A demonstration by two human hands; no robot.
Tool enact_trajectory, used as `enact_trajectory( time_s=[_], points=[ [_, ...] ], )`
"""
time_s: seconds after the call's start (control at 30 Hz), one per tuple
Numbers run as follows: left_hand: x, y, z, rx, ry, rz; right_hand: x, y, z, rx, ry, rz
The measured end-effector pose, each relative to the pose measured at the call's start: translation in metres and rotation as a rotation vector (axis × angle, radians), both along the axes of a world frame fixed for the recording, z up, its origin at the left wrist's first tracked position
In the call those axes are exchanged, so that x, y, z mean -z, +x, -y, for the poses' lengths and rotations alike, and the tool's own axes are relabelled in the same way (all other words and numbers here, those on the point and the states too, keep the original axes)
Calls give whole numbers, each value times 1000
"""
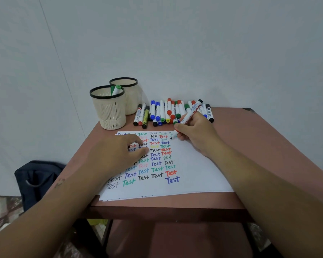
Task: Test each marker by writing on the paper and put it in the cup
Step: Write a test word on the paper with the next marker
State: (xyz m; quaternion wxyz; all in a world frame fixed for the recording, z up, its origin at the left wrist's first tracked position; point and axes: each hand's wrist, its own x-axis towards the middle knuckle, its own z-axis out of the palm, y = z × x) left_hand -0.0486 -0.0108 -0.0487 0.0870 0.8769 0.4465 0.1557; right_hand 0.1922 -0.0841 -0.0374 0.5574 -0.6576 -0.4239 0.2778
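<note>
Head view: my right hand (192, 133) holds the white black-tipped marker (187, 117), nib on the white paper sheet (194, 172) to test it; my left hand (117, 155) presses the sheet still, fingers loosely bent. The cream mesh cup (108, 108) waits at the bench's far corner.

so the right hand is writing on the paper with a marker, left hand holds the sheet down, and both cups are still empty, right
Not quite: only the far cup looks empty. The near cup already holds a green-capped marker, as the head view shows. The rest stands: the right hand grips a marker with its tip on the paper, and the left hand rests on the sheet.
</note>
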Motion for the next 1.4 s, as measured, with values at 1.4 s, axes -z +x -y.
enact_trajectory(
  time_s=[1.4],
  points=[
    [-4,1,4,-1,-4,-22,5,5,-2,6,14,51]
  ],
)
